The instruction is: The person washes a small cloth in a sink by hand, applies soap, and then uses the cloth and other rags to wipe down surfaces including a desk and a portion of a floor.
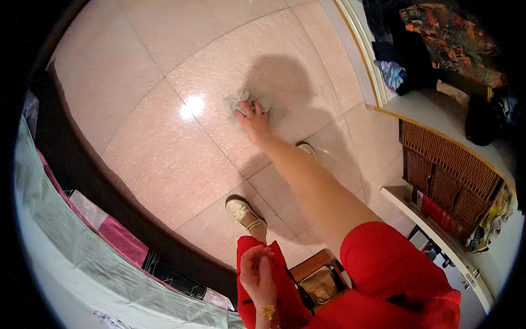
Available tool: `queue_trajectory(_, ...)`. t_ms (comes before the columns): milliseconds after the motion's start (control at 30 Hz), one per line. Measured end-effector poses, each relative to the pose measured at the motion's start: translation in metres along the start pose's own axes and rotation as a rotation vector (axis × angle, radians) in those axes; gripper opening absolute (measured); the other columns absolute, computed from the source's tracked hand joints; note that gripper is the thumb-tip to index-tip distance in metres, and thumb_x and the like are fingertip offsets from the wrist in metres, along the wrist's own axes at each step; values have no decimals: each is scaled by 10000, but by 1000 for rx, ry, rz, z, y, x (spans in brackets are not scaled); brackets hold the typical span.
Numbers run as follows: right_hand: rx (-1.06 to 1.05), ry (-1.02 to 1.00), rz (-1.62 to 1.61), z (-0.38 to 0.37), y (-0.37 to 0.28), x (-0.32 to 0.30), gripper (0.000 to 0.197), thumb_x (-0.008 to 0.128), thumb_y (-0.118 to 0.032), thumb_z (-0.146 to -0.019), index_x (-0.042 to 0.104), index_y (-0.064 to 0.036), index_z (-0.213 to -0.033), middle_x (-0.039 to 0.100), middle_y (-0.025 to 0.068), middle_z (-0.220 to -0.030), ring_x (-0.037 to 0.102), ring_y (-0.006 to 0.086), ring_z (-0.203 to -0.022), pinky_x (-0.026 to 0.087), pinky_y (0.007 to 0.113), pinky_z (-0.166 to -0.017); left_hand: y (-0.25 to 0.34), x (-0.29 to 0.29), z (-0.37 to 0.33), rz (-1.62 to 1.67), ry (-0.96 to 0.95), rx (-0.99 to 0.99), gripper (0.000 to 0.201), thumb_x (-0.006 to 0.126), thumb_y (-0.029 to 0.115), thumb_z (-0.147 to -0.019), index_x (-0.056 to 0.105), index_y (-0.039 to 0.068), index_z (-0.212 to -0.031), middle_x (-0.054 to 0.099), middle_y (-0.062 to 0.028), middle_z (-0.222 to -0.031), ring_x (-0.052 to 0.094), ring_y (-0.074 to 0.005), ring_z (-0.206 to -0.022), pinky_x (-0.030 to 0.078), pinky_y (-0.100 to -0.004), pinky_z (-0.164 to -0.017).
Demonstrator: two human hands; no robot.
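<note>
A pale grey-green cloth (pixel 241 98) lies crumpled on the wet-looking pink floor tiles. My right hand (pixel 255 123) reaches far forward onto it, fingers bent and pressing it against the floor. Part of the cloth sticks out past the fingertips. Over the red fabric at my knee rests my left hand (pixel 257 271), loosely curled, thumb apart from the fingers, with nothing in it. A gold bracelet (pixel 268 311) circles that wrist.
My left shoe (pixel 241 211) stands on the tiles; the right shoe (pixel 307 149) is partly behind my arm. Beneath me is a small brown seat (pixel 320 279). A dark-based bed (pixel 87 170) curves along the left. Woven drawers (pixel 438 175) and an open white drawer (pixel 444 247) stand right.
</note>
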State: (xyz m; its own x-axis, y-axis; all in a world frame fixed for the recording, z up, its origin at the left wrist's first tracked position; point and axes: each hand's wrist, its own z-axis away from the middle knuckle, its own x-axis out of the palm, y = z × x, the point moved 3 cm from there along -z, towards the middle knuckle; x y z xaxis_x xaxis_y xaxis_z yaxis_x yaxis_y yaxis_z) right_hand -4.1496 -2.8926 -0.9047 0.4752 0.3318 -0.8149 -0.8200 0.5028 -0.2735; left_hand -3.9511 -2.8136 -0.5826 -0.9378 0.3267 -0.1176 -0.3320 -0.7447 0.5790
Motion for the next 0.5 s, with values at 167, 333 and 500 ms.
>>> queue_trajectory(167,-45,-20,-118,16,49,22,288,509,-135,-805,501,-138,-1092,417,80,-1235,390,322,-1148,439,453,-830,-1,-3,-6,22,-15,3,188,439,-60,-838,519,-30,-1005,579,-95,-936,562,-150,-851,446,-264,-795)
queue_trajectory(333,-9,-81,-67,6,9,-4,280,521,-114,-812,501,-101,-1092,439,106,-1166,431,310,-1103,440,462,-826,5,4,-9,0,-75,-79,179,456,-54,-835,517,-36,-1002,579,-94,-929,561,-144,-848,445,-247,-787)
queue_trajectory(500,10,-145,-592,-4,-108,-20,359,583,-11,-722,546,-92,-1070,404,100,-1210,437,306,-1060,458,384,-840,8,-8,-12,1,-40,-59,184,466,-44,-839,526,-19,-1011,596,-87,-921,580,-145,-857,457,-247,-778)
